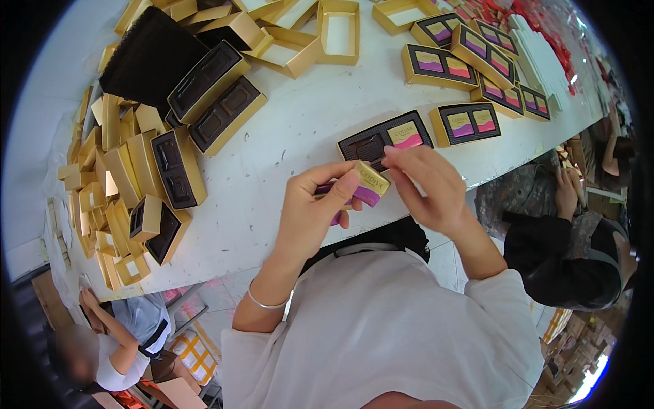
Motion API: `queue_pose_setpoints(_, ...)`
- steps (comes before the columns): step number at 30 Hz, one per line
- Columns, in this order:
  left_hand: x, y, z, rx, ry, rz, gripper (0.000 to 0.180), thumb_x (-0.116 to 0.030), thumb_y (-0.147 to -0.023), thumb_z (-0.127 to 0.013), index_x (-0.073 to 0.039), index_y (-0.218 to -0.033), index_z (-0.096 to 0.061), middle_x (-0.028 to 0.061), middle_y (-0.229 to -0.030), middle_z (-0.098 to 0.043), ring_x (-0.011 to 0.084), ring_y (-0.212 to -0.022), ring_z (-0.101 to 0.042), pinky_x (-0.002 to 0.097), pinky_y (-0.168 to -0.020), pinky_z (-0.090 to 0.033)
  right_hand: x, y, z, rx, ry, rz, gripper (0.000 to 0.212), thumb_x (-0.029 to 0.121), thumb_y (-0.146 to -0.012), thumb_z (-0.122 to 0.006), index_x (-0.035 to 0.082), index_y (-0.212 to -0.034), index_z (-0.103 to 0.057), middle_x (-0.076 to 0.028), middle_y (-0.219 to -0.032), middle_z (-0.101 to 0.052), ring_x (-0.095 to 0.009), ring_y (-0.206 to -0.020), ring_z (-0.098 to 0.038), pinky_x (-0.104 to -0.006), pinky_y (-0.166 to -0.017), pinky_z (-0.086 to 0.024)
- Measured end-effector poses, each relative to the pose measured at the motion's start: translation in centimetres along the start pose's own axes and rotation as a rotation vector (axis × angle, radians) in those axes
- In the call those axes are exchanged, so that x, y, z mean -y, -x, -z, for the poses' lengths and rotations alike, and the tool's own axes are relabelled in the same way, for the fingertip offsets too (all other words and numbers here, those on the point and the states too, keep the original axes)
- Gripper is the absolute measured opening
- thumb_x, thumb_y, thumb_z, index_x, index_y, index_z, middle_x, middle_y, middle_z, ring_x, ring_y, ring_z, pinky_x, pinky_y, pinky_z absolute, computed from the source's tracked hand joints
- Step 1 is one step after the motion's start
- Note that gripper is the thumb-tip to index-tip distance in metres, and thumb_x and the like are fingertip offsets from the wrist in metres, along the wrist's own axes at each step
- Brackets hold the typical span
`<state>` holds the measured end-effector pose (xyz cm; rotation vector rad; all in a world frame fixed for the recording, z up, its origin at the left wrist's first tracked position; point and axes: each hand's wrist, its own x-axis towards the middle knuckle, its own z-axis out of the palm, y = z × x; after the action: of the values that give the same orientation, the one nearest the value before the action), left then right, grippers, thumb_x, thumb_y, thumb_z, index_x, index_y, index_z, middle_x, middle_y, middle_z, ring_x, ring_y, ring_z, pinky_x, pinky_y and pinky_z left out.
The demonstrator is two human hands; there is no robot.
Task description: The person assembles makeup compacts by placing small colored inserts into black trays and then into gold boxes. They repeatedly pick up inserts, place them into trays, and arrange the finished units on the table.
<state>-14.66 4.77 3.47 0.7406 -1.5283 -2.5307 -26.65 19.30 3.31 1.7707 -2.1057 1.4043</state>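
My left hand (315,201) is closed round a few small gold-and-purple chocolate packets (371,183), the top one held under the thumb. Just to the right, my right hand (430,185) has its thumb and forefinger apart and bent, with nothing visible between them. Its fingertips are at the near edge of an open gold box (417,117) with a black insert. One gold-and-pink packet (407,134) fills that box's right compartment; the left compartment (363,148) holds none. Close by on the right stands a box (468,123) with a purple and a pink packet.
More filled boxes (477,54) are piled at the back right. Gold boxes with black inserts (178,170) and bare gold boxes (116,177) heap up on the left. A black tray stack (151,61) stands behind them. Other people sit at the table's right (558,232) and left (122,341).
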Motion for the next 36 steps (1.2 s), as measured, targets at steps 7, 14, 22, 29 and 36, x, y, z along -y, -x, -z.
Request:
queue_pose_setpoints(7, -0.2, -0.9, -1.3, -0.174, 0.145, -0.113, 0.020, -0.018, -0.089, -0.061, -0.001, -0.099, -0.060, 0.0065, -0.082, -0.064, 0.0120, -0.065, -0.060, 0.0213, -0.046, -0.042, 0.5, -0.5, -0.8, -0.142, 0.034, 0.081, 0.044, 0.005, -0.068, -0.073, 0.000, -0.110, -0.059, -0.024, -0.116, -0.054, -0.032, -0.097, -0.058, -0.0365, -0.078, -0.050)
queue_pose_setpoints(14, -0.5, -0.7, 0.2, -0.064, -0.189, -0.056, 0.032, -0.022, -0.083, -0.068, -0.001, -0.106, -0.060, 0.0057, -0.090, -0.062, 0.0110, -0.065, -0.057, 0.0234, -0.051, -0.045, -1.3, -0.6, 1.1, 0.141, 0.057, 0.035, 0.030, 0.005, -0.068, -0.072, 0.002, -0.097, -0.065, -0.015, -0.114, -0.057, -0.031, -0.097, -0.055, -0.0359, -0.080, -0.047)
queue_pose_setpoints(22, -0.2, -0.9, -0.1, -0.113, -1.095, -0.362, 0.065, -0.015, -0.063, -0.081, -0.004, -0.121, -0.054, 0.0082, -0.117, -0.053, 0.0137, -0.065, -0.052, 0.0257, -0.060, -0.047, -3.1, -1.9, 0.8, 0.248, 0.027, -0.113, 0.022, 0.009, -0.068, -0.072, 0.008, -0.089, -0.066, -0.005, -0.110, -0.057, -0.027, -0.101, -0.053, -0.0396, -0.091, -0.037)
queue_pose_setpoints(29, -0.1, -1.4, 0.2, -0.130, -1.080, -0.365, 0.064, -0.010, -0.062, -0.080, -0.003, -0.120, -0.054, 0.0075, -0.113, -0.055, 0.0136, -0.065, -0.053, 0.0254, -0.061, -0.048, -3.0, -2.8, -0.5, 0.301, 0.151, -0.278, 0.013, 0.009, -0.070, -0.070, 0.011, -0.080, -0.062, -0.002, -0.096, -0.056, -0.022, -0.092, -0.054, -0.0430, -0.096, -0.033)
queue_pose_setpoints(36, 0.3, -1.4, 0.7, -0.116, -1.014, -0.479, 0.062, -0.004, -0.064, -0.078, -0.004, -0.120, -0.054, 0.0087, -0.113, -0.054, 0.0123, -0.070, -0.054, 0.0244, -0.064, -0.048, -2.8, -1.6, 0.8, 0.363, 0.196, -0.076, 0.032, 0.019, -0.069, -0.074, 0.012, -0.096, -0.059, -0.007, -0.110, -0.054, -0.024, -0.107, -0.052, -0.0523, -0.107, -0.021)
